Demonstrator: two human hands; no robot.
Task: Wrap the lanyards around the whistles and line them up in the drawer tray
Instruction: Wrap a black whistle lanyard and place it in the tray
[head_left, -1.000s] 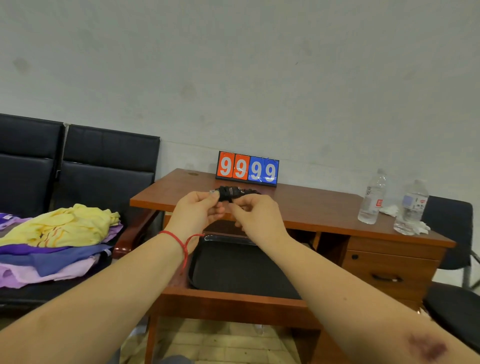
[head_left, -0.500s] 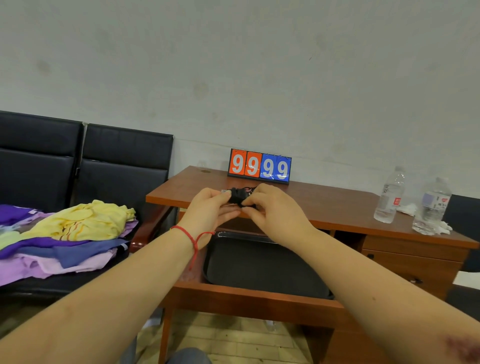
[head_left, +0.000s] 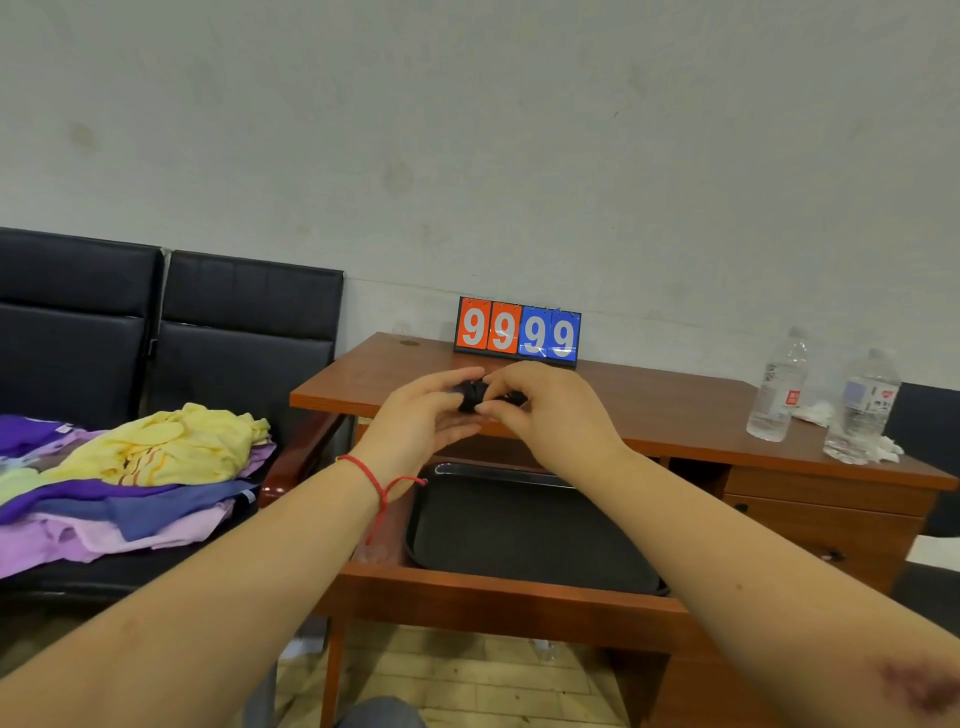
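Wooden desk (head_left: 675, 415): left hand (head_left: 415, 421), right hand (head_left: 550, 410) raised together, both pinching black whistle (head_left: 470, 397).

Small black whistle (head_left: 470, 397) with lanyard bunched on it, held up above dark, empty drawer tray (head_left: 524, 540); tray flat in open drawer.

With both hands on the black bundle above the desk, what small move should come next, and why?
Probably lower the whistle bundle into the tray. Both the left hand and right hand pinch it, it looks wrapped, and the open drawer's tray shows nothing inside.
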